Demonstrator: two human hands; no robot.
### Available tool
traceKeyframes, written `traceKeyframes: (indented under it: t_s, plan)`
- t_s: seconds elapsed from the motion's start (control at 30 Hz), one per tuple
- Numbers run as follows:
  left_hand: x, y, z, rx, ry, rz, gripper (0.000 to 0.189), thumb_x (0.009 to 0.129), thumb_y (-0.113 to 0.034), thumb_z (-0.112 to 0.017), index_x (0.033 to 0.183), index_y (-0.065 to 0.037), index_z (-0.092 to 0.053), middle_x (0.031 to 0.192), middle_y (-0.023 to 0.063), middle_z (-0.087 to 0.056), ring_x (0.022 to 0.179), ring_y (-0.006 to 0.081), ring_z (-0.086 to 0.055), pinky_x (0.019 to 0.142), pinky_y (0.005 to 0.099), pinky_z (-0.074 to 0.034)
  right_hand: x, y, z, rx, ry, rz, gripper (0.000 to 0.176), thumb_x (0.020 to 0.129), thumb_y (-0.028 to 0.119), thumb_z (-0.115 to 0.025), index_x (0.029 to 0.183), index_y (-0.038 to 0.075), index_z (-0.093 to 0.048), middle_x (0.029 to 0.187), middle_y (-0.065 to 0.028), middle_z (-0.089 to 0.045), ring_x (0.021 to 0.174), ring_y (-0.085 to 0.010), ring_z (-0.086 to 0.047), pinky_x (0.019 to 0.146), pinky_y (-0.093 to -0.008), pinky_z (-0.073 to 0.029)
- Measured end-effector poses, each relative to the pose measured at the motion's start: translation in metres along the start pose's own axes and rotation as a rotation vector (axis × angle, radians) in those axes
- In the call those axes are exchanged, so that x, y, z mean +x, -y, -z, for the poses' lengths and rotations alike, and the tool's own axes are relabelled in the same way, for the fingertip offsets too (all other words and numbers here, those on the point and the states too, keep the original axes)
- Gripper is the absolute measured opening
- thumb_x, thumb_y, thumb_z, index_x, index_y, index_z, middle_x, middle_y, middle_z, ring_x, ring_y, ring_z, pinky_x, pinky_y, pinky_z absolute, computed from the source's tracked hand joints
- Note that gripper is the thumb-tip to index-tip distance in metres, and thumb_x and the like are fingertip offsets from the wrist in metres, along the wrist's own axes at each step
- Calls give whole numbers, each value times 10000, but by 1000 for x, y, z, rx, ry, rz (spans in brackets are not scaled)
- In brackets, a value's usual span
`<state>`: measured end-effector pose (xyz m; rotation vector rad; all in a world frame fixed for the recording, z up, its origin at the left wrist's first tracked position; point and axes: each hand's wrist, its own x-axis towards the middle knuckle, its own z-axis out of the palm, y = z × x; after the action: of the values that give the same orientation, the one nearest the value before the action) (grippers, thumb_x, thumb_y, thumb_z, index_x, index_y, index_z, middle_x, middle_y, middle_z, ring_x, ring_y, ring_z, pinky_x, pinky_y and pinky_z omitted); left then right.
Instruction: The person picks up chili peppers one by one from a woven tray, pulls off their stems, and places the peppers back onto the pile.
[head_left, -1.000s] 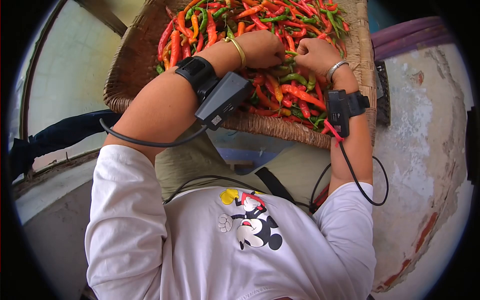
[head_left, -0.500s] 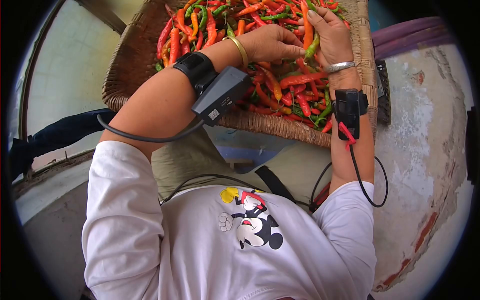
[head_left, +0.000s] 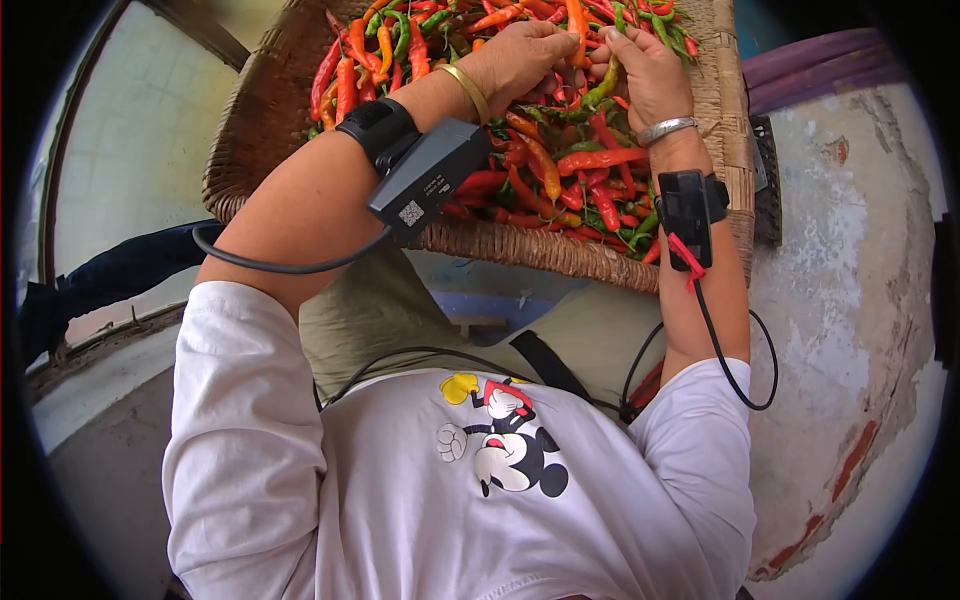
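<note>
At the far side of a woven basket [head_left: 735,140] full of red, orange and green chili peppers [head_left: 540,165], my two hands are close together. My left hand [head_left: 525,60] is closed, its thumb and fingertips pinching an orange chili pepper [head_left: 576,28] that points upward. Just to its right, my right hand [head_left: 652,82] is closed around a green chili pepper [head_left: 604,88], whose lower end hangs out below the fingers. Some of the fingertips on both hands are hidden behind the peppers.
The basket's near rim [head_left: 540,255] sits over my knees. Black devices with cables are strapped to both forearms; one cable [head_left: 765,370] loops beside my right arm. A peeling wall [head_left: 840,250] stands at right, a window pane [head_left: 140,150] at left, and purple cloth [head_left: 825,72] at upper right.
The orange pepper, earlier at my right hand, is now pinched in my left. My left hand has moved up and away from the green pepper, which stays in my right hand.
</note>
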<state>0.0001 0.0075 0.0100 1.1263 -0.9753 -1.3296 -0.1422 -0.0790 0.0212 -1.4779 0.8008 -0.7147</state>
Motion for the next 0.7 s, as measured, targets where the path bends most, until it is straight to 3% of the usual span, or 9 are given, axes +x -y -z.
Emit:
traceKeyframes:
  t_s: [0.17, 0.37, 0.43, 0.5, 0.57, 0.63, 0.67, 0.7]
  plan:
    - [4, 5, 1, 58, -5, -30, 195, 774, -199, -624, 864, -33, -572, 671, 3, -567, 494, 44, -462, 436, 176, -371, -1, -4, -7, 13, 129, -58, 277, 824, 275, -559, 883, 4, -558, 706, -28, -576, 625, -91, -556, 567, -213, -466]
    - [0, 0, -4, 186, 93, -33, 215, 774, -144, -632, 957, -48, -575, 718, -39, -565, 542, 6, -456, 494, 141, -376, -1, -1, -4, 154, 131, -24, 307, 821, 310, -559, 919, 19, -557, 730, -19, -572, 634, -85, -546, 576, -239, -470]
    - [1, 1, -5, 183, 91, -67, 220, 770, -130, -635, 962, -44, -571, 723, -34, -569, 549, 9, -463, 507, 142, -384, -2, 3, -1, 245, 99, -95, 258, 845, 263, -533, 980, 43, -525, 847, -10, -566, 696, -109, -554, 614, -238, -468]
    - [2, 2, -4, 184, 94, -233, 275, 763, -105, -637, 1011, -30, -546, 744, -15, -586, 606, 31, -511, 563, 155, -417, 3, -2, 0, 376, 91, -121, 264, 848, 269, -525, 993, 49, -512, 845, -12, -565, 688, -116, -552, 596, -243, -459]
    - [3, 3, -3, 122, 138, -273, 307, 763, -98, -636, 1042, -29, -528, 769, -6, -592, 646, 44, -529, 588, 165, -429, 4, -8, 3, 507, 83, -148, 270, 851, 276, -518, 1006, 56, -499, 843, -14, -563, 681, -123, -550, 578, -247, -450]
    - [3, 2, -3, 60, 180, -313, 339, 763, -90, -635, 1072, -27, -511, 794, 3, -597, 687, 58, -548, 612, 174, -440, 3, -9, 7, 581, 233, -316, 281, 859, 296, -495, 1032, 76, -479, 834, -24, -563, 661, -125, -541, 549, -256, -426]
    - [3, 2, -3, 149, 176, -334, 357, 767, -93, -632, 1091, -24, -497, 811, 10, -599, 721, 67, -553, 629, 183, -446, 3, -10, 9, 581, 233, -316, 281, 859, 296, -495, 1032, 76, -479, 834, -24, -563, 661, -125, -541, 549, -256, -426]
    - [1, 0, -3, 238, 171, -354, 376, 770, -96, -628, 1109, -22, -483, 829, 17, -601, 754, 75, -559, 645, 192, -451, 1, -7, 9, 555, 216, -340, 252, 847, 330, -510, 929, 93, -506, 768, -16, -545, 605, -113, -503, 520, -261, -409]
